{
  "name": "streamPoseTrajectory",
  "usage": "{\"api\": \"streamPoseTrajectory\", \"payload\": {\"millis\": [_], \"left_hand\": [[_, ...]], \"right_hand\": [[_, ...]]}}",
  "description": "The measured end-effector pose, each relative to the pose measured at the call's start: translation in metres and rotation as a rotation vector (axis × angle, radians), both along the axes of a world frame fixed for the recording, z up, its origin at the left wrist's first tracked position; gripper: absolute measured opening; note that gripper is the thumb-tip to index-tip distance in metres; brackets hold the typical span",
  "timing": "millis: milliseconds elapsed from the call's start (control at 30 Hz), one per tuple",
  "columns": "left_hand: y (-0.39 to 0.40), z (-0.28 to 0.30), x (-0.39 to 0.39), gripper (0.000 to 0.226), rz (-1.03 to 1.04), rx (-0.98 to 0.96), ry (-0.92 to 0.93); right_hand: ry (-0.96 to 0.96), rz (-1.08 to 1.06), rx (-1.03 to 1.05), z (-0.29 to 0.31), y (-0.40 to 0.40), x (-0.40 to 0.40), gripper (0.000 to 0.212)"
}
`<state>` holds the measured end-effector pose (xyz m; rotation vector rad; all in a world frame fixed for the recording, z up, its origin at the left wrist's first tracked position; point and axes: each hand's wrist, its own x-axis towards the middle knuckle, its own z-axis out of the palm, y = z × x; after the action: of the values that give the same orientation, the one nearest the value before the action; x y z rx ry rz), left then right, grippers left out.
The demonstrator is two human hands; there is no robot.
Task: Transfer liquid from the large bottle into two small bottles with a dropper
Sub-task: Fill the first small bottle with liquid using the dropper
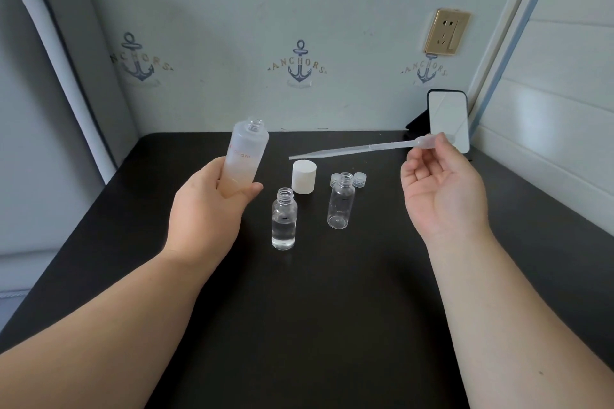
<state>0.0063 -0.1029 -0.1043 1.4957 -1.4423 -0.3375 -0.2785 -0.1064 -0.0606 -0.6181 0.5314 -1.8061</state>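
While the tall frosted plastic large bottle [244, 159] is gripped uncapped, lifted off the black table [332, 309] and tipped rightward by the left hand [207, 209], presumably for access, the long translucent plastic dropper [358, 148] is pinched by its bulb in the right hand [442, 186]; its long axis lies nearly level, tip aimed left toward the bottle.

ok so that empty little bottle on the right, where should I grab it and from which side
Hold the empty small bottle around its straight body, below the shoulder, coming from the right. It stands upright with its mouth open, so a side grip keeps the opening free. The white cap and filled small bottle crowd its left; two small clear caps sit behind.
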Motion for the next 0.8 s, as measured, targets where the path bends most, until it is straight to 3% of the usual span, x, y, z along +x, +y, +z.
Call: {"api": "streamPoseTrajectory", "payload": {"millis": [333,467,667,800], "left_hand": [[-0.003,0.000,0.002,0.038,0.025,0.071,0.047],[-0.004,-0.001,0.002,0.061,0.041,0.086,0.050],[0.002,0.002,0.002,0.065,0.005,0.046,0.134],[0.013,0.007,0.004,0.042,0.067,-0.140,0.210]], "right_hand": [[0.068,0.023,0.014,-0.002,-0.003,-0.001,0.029],[0.093,0.014,0.017,-0.003,-0.005,-0.001,0.028],[0.107,0.006,0.036,-0.003,-0.006,-0.001,0.027],[0.108,0.006,0.043,-0.003,-0.006,0.000,0.030]]}}
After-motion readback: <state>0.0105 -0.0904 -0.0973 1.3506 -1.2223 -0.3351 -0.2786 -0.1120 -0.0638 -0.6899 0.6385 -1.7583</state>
